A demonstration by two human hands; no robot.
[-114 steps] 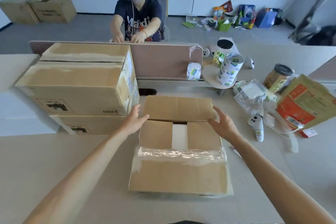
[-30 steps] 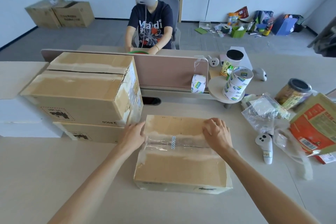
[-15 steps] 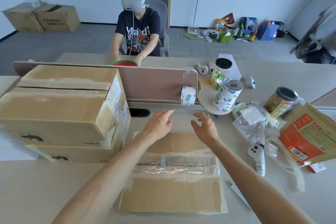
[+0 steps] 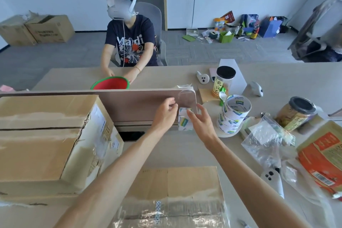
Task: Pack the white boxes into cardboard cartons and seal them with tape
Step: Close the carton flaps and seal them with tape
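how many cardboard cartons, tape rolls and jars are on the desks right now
brown cardboard cartons: 3, two stacked at left and one taped carton nearest the camera
white tape rolls: 3, one between the left hand and right hand, two stacked on a stand
black-lidded clear jars: 2
total: 8

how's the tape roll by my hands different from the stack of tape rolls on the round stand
The single tape roll stands on edge against the divider, between both hands; the stacked tape rolls lie flat with the core opening upward. The single roll is on the desk, the stack on the round stand. Both show the same white, blue and green label.
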